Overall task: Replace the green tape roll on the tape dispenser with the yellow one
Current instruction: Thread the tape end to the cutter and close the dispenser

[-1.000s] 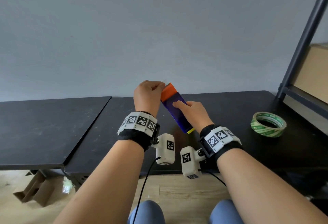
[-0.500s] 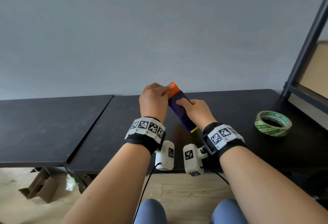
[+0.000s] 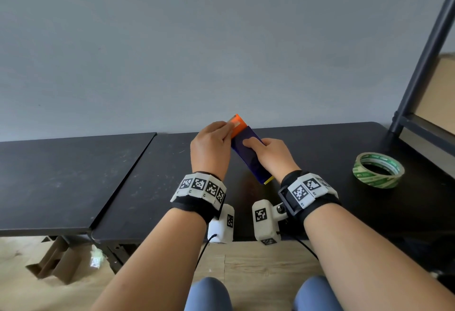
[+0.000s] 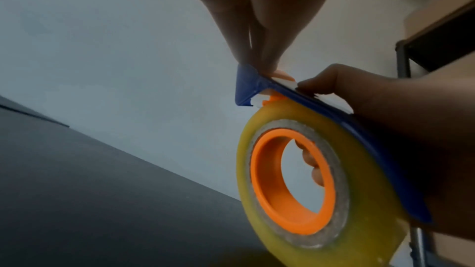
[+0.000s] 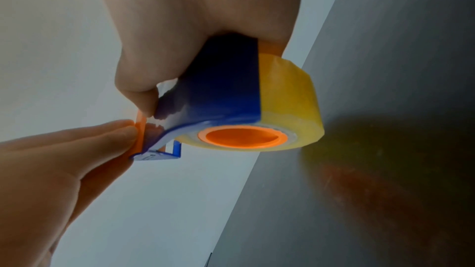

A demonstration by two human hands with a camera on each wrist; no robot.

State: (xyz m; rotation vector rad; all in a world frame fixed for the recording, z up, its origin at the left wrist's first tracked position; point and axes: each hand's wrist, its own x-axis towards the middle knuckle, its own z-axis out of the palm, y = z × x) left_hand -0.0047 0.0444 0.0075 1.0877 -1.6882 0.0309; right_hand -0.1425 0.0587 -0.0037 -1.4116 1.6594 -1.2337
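2 hands on dispenser [image 3: 248, 155] | right hand [image 3: 273, 155] grips (glossy yellow roll [image 4: 295, 180]) | left hand [image 3: 209, 148] pinches orange tip [image 3: 237, 124]

Grey wall [image 3: 197, 39], black tables [image 3: 61, 175], wood floor [image 3: 258, 273], metal shelving [image 3: 423, 64]

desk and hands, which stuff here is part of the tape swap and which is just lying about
Part of the job:
- tape dispenser, held by right hand
- yellow tape roll on its orange hub
- left hand pinching the orange cutter end
- green tape roll, off, on the desk

Just lying about:
- cardboard on the floor
- metal shelf
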